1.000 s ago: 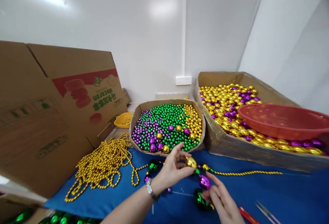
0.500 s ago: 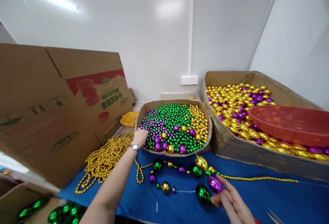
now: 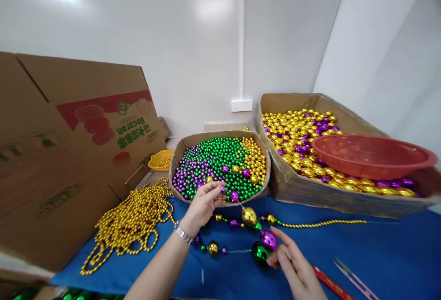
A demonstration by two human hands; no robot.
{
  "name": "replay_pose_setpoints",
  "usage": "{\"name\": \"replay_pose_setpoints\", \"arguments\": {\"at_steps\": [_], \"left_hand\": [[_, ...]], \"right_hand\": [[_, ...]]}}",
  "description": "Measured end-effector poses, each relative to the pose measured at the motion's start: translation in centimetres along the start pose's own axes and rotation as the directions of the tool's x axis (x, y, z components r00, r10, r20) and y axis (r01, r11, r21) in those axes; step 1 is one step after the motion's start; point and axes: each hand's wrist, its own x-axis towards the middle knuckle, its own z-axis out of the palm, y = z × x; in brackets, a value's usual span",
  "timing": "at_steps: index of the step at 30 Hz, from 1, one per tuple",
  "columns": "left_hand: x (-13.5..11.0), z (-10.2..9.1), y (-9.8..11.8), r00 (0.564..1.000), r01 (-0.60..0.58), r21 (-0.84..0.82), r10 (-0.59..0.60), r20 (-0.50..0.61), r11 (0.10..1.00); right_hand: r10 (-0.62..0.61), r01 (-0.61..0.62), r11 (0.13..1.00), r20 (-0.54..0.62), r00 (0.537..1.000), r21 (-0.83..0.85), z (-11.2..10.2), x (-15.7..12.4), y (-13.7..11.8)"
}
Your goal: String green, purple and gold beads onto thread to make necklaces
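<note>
My left hand (image 3: pixel 204 202), wearing a wristwatch, pinches a small purple bead (image 3: pixel 223 189) at the front rim of the bead box (image 3: pixel 176 162). That box holds small purple, green and gold beads. Lower right, my right hand (image 3: pixel 292 261) has its fingers closed on a large shiny purple bead (image 3: pixel 268 240). A large green bead (image 3: pixel 259 253) hangs beside it, and a large gold bead (image 3: pixel 249 216) sits just above, with a thin string rising from it. The partly strung bead necklace (image 3: pixel 213 248) lies in a loop on the blue cloth.
A pile of gold bead strands (image 3: pixel 134 217) lies left, before a tall cardboard box (image 3: pixel 113 121). At right, a large box (image 3: pixel 292 189) of gold and purple beads carries a red tray (image 3: pixel 372 155). Pointed tweezers (image 3: pixel 356 279) and a red-handled tool (image 3: pixel 330 284) lie front right.
My left hand has come from the left side of the bead box toward the string, with a small purple bead in its fingers. My right hand keeps its hold. The view has shifted right.
</note>
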Motion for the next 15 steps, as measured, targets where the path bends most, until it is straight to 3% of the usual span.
{"name": "replay_pose_setpoints", "arguments": {"at_steps": [2,5,15], "left_hand": [[-0.6,1.4,-0.7,0.996,0.084,-0.135,-0.079,0.045,0.987],[-0.9,2.4,-1.4,0.99,0.134,-0.176,-0.125,0.062,0.975],[-1.4,2.8,-2.0,0.981,0.185,-0.259,-0.164,0.1,0.948]], "right_hand": [[-0.009,0.009,1.0,-0.009,1.0,-0.024,-0.1,-0.1,0.2],[-0.014,0.013,0.998,-0.021,1.0,-0.054,-0.3,-0.2,0.5],[-0.02,0.019,0.999,-0.023,1.0,-0.043,-0.3,-0.4,1.0]]}}
